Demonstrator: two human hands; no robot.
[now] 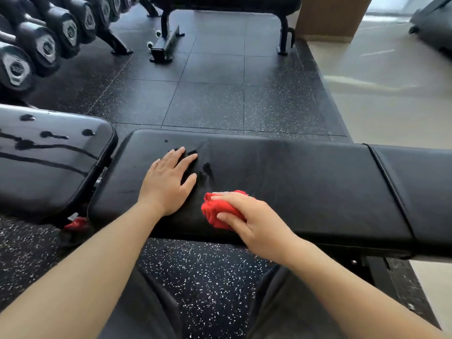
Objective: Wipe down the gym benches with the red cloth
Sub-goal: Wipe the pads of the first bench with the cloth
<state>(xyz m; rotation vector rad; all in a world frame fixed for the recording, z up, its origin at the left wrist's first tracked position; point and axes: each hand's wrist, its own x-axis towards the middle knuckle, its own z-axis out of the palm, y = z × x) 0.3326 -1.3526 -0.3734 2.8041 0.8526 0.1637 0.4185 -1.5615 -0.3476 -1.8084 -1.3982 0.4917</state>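
The left hand (168, 182) lies palm down on the black padded worktop (305, 182) with its fingers straight and slightly spread, holding nothing. It sits toward the pad's 9 o'clock end. It probably braces the person's lean and steadies the pad while the other hand works.

The right hand (254, 221) grips the red cloth (215, 211), fingers curled over the top and thumb against the side. It presses the cloth onto the worktop close to the near edge, at about 4 o'clock from the left hand. Bunching the cloth likely gives a thick wad to push through. Dark smears (206, 171) sit at 12 o'clock from the cloth, just off the left fingertips, and they look like the next patch to be rubbed.

The cloth is bright red, crumpled into a tight ball of folds. It is mostly hidden under the hand and shows at the hand's 9 to 12 o'clock side. The worktop is matte, with a seam toward 3 o'clock. At 9 o'clock a glossy pad (49, 155) carries dark drips and streaks, so it seems not yet wiped.
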